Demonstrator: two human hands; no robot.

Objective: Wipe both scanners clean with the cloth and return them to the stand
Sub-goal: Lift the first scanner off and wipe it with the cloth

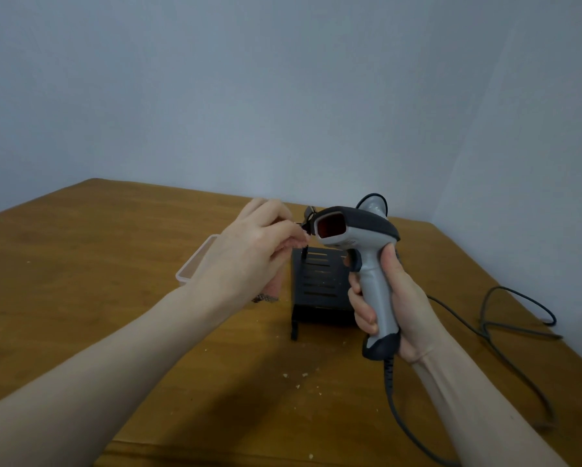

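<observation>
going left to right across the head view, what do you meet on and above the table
clear plastic container → left hand holding a cloth → black stand → gray scanner gripped by the right hand → loose cable

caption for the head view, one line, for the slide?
Right hand holds a grey scanner by its grip above the black stand; left hand brings a cloth to its window.

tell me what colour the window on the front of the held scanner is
Dark red, framed in black, on the scanner held by the right hand; seen in the head view.
</observation>
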